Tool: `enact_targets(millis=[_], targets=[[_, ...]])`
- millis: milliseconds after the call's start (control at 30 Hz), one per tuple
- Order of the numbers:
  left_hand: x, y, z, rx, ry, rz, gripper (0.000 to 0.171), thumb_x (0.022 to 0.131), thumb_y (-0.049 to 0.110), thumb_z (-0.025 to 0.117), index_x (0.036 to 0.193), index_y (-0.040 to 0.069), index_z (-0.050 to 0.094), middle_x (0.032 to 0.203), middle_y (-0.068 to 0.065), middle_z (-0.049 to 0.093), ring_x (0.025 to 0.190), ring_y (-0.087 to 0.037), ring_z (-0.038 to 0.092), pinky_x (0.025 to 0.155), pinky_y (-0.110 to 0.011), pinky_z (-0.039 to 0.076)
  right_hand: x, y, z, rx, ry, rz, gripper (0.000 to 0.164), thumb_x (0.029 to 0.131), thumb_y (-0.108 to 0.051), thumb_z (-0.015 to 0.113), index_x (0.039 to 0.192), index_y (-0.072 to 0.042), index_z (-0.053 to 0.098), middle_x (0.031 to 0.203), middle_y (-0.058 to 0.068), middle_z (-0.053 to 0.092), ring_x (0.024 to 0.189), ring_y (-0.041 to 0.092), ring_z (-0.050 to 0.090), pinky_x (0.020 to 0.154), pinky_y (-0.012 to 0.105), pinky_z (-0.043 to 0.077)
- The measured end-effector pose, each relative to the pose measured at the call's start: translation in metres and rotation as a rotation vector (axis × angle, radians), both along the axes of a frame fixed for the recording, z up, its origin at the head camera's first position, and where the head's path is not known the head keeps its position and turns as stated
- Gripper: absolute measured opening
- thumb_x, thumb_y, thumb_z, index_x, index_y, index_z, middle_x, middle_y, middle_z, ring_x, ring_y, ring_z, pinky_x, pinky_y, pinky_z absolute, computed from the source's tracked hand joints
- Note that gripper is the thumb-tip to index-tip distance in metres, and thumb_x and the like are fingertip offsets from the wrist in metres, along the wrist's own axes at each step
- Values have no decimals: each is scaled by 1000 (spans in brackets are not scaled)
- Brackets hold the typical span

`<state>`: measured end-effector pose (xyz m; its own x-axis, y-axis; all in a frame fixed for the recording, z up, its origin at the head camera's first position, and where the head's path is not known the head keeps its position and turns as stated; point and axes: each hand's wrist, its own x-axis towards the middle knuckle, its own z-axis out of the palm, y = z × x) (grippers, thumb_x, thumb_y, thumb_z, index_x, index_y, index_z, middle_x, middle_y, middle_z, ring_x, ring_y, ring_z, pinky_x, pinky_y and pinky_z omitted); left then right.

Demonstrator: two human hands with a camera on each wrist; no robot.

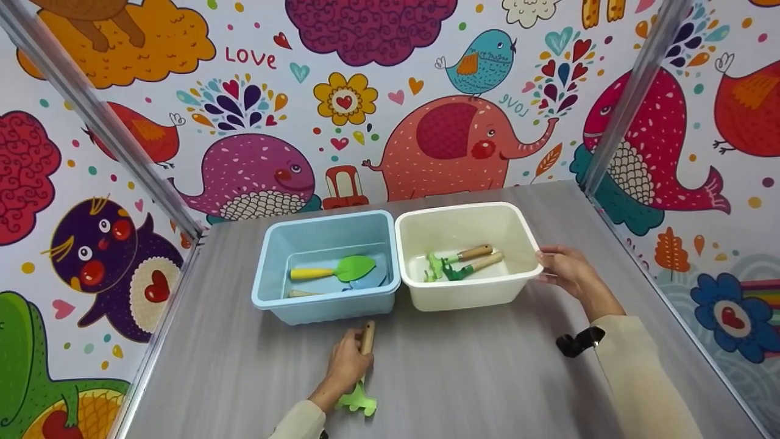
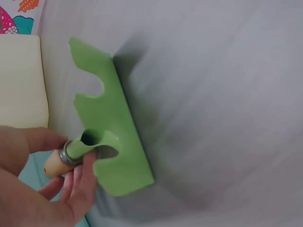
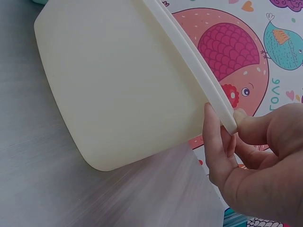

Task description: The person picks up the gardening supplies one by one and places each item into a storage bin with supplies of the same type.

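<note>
My left hand point(image 1: 348, 364) grips a small garden rake by its wooden handle, in front of the blue bin. Its light green toothed head point(image 2: 111, 111) points toward the near side, just over the grey table. At the right end of the cream bin point(image 1: 472, 294), my right hand point(image 1: 567, 271) pinches the rim between thumb and fingers, as the right wrist view confirms. Inside that bin lie a light green rake point(image 1: 435, 267) and a dark green tool point(image 1: 456, 272), both wooden-handled. The blue bin point(image 1: 335, 310) holds a green-bladed trowel point(image 1: 353, 268) with a yellow handle.
Also in the blue bin are a blue blade point(image 1: 369, 280) and a partly hidden wooden handle point(image 1: 303, 294). Both bins stand side by side on the grey table point(image 1: 463, 378). Printed wall panels point(image 1: 256, 177) with metal posts enclose its back and sides.
</note>
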<state>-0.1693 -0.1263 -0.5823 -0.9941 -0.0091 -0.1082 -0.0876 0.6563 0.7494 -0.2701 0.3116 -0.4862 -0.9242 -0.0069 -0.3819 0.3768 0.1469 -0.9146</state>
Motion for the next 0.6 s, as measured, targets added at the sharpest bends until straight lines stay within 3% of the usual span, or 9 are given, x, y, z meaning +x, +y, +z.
enact_targets(millis=[167, 400, 600], targets=[[-3, 0, 3, 29, 0, 24, 51, 79, -3, 71, 127, -7, 54, 105, -20, 66, 96, -30, 64, 80, -44, 55, 0, 0, -1, 33, -9, 2, 58, 104, -21, 52, 150, 8, 31, 122, 9, 57, 92, 8, 64, 81, 21, 58], [-6, 3, 10, 32, -4, 33, 51, 79, -2, 73, 126, -6, 55, 106, -19, 63, 96, -28, 61, 82, -44, 54, 1, -1, 0, -3, 3, -1, 56, 103, -17, 52, 148, 11, 31, 105, -1, 62, 85, 5, 64, 79, 21, 58], [-8, 7, 17, 17, -6, 22, 52, 78, 0, 74, 126, -5, 56, 105, -17, 62, 94, -27, 60, 81, -44, 53, 2, -1, 0, 2, 5, -2, 57, 104, -18, 51, 148, 11, 31, 110, 2, 60, 87, 6, 65, 79, 21, 58]])
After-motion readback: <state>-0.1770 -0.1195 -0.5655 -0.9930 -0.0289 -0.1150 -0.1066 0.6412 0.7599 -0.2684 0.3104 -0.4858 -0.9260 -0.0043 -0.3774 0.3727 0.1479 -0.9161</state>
